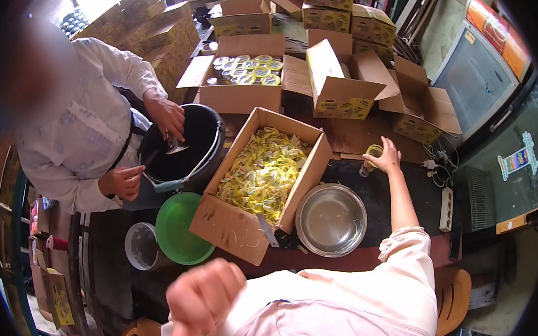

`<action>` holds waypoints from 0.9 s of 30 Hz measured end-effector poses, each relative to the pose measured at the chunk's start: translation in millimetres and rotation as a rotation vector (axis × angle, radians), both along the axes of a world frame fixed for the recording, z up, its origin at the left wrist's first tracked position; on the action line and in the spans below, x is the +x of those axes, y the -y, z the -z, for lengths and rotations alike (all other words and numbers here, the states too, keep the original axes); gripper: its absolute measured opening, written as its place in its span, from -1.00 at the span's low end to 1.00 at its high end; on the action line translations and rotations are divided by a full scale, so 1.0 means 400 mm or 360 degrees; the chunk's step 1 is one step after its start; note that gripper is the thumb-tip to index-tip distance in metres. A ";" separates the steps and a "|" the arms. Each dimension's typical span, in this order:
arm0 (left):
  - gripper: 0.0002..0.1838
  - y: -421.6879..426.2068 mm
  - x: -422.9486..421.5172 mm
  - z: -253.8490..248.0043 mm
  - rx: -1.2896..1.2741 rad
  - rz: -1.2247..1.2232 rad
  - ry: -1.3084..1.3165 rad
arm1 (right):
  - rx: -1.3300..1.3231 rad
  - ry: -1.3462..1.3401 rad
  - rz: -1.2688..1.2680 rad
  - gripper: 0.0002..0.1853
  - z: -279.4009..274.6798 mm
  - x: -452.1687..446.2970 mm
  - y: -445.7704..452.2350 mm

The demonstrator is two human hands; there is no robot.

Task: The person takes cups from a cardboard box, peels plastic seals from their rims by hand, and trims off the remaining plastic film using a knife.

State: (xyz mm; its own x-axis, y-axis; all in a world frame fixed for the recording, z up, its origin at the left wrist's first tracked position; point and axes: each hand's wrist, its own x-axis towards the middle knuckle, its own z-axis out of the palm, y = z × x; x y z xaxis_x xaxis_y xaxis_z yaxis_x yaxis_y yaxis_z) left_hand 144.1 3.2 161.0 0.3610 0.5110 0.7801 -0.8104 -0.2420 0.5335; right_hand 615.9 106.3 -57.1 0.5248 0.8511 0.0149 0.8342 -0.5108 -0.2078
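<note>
With the scrap carton [231, 230] taken as clock centre, the left hand [206, 293] is being seen at seven o'clock, blurred; its fingers are curled in, and whether anything is being held cannot be told. Between two and three o'clock, a small jar [365, 168] is being held in the right hand [388, 155], with thumb and fingers curved around it; it is lying at nine o'clock from the palm. Yellow is being shown around the jar's upper part, with a see-through body below.

At eight o'clock, a grey pail [143, 246] is standing. Between nine and ten, a clear cup [175, 144] is being held inside a black bucket [211, 161] by a co-worker's hand [166, 114]. A green basin [185, 237] is being placed at eight, beside the pail. Near twelve, yellow-topped jars [250, 69] are being held in an open carton [239, 99]. The scrap carton is being filled by crumpled yellow scraps [266, 171]. At four, a metal basin [330, 227] is resting.
</note>
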 end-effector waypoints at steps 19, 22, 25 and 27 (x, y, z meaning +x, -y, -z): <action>-0.38 -0.219 -0.186 0.008 0.0190 -0.0968 -0.0386 | 0.0318 0.0020 -0.0837 -0.35 -0.051 -0.394 -0.470; -0.45 -0.332 -0.251 0.202 -0.0066 -0.1711 -0.1057 | 0.0174 -0.0082 -0.0771 -0.34 -0.027 -0.465 -0.552; -0.48 -0.405 -0.284 0.321 -0.0148 -0.2037 -0.1135 | 0.0136 -0.0161 -0.0601 -0.39 -0.040 -0.503 -0.648; -0.54 -0.437 -0.290 0.353 -0.0122 -0.2123 -0.1147 | 0.0116 -0.0189 -0.0467 -0.39 -0.030 -0.516 -0.722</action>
State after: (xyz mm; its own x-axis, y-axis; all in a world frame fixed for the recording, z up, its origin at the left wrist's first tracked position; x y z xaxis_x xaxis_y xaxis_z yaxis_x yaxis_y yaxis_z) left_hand 28.0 177.8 19.7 -0.1030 0.7922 0.6015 0.4034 -0.5195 0.7533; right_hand 409.7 395.3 -45.0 0.2586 0.9654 0.0346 0.9115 -0.2321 -0.3396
